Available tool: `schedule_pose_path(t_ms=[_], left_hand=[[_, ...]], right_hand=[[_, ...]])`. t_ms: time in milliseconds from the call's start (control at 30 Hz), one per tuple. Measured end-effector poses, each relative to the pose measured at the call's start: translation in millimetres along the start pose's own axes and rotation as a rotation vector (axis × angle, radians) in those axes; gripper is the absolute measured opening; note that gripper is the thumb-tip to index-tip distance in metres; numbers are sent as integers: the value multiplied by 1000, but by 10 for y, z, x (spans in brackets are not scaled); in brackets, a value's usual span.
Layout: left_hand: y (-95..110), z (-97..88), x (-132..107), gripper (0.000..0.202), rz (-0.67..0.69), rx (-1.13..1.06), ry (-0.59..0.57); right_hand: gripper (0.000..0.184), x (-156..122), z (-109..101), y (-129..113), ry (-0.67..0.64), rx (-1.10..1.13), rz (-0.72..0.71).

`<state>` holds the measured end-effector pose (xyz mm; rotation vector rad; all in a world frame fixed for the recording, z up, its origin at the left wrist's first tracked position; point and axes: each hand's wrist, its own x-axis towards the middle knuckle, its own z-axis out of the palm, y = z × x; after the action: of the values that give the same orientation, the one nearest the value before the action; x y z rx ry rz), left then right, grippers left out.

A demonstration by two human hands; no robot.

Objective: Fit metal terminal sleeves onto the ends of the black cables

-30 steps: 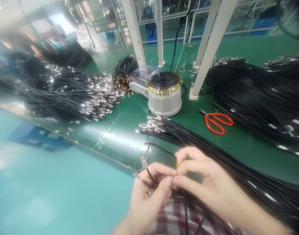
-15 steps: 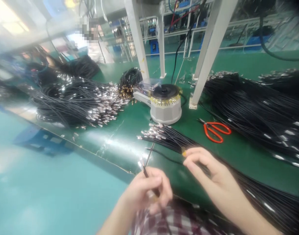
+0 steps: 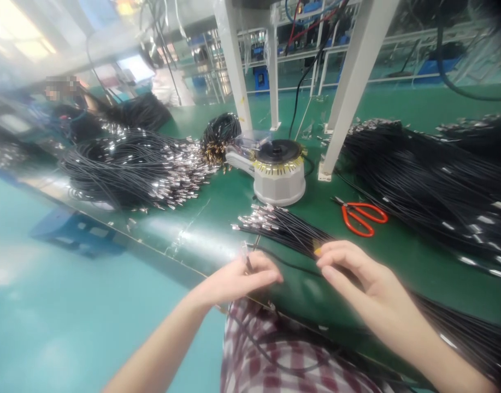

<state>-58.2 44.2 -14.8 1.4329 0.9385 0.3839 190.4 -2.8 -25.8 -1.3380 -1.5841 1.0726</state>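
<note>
My left hand [image 3: 244, 278] is closed around a black cable [image 3: 270, 363], whose silvery connector tip [image 3: 245, 251] pokes up above the fingers. The rest of that cable loops down over the lap. Between thumb and fingertips, my right hand [image 3: 363, 278] pinches a small piece of amber tape [image 3: 317, 247]. Just behind the right hand lies a bundle of black cables [image 3: 295, 226] with metal connector ends pointing left. A white round tape dispenser [image 3: 278, 183] with a black disc on top and yellow strips round its rim stands beyond the bundle.
Orange-handled pliers [image 3: 363, 213] lie right of the dispenser. A big cable pile [image 3: 430, 174] covers the right side, and a coiled pile [image 3: 123, 164] the left. White table legs [image 3: 344, 103] rise behind. The green bench edge [image 3: 180, 265] runs along the front.
My left hand has lifted and turned palm down, bringing the cable end higher and exposing the loop over the lap. My right hand has shifted slightly right, still pinching the tape.
</note>
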Motion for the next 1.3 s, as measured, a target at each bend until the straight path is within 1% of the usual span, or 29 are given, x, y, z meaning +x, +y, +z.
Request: schedule_pose_path(t_ms=[67,167,267,333,400,433,500,533,600,667,700,733,767,833,900,967,1033,1133,1200,1300], left_hand=[[39,43,-100,22,-11,124,47],[88,195,-306,18,-74,354,109],[73,367,-500,17,-124,451,188],[26,456,-580,19,-158,436,225],[-33,519,-613,22,-167,351,268],[-64,546,-617,22,-148,292,296],[-123,601,-609,19,-58,155,359],[-151,632,-599,17,-5,67,393],[-202,704,-560,16,66,-178,453],[-232,774,-481,17,78,-474,502],[-234,802,-425,16,77,-589,526],[-226,823,-358,12,83,-658,555],[-210,836,-286,11,88,-680,582],[-165,840,-142,19,104,-664,612],[-129,828,-28,23,110,-658,588],[-119,813,37,19,111,-676,554],[-129,804,57,17,112,-707,555],[-139,803,42,18,102,-759,596],[-136,805,31,19,89,-774,610],[-130,809,31,21,76,-773,588]], right_hand=[[6,3,-13,16,-11,-33,-10],[8,49,-10,21,-74,-118,-63],[14,162,74,6,-244,-245,-187],[18,256,190,-2,-384,-316,-290],[21,343,325,-5,-503,-336,-369],[17,381,383,-7,-547,-326,-393],[6,440,445,-20,-602,-296,-417],[3,462,440,-33,-596,-274,-416],[7,493,362,-71,-501,-184,-364],[6,503,236,-111,-352,-30,-261],[5,496,175,-126,-289,51,-206],[4,482,127,-137,-248,118,-159],[3,460,95,-142,-230,160,-123],[4,403,81,-139,-222,198,-74],[5,348,109,-126,-232,199,-39],[2,315,139,-115,-230,178,-18],[9,310,143,-115,-203,181,1],[16,339,100,-128,-155,264,46],[18,360,65,-133,-176,331,93],[19,366,37,-124,-249,381,132]])
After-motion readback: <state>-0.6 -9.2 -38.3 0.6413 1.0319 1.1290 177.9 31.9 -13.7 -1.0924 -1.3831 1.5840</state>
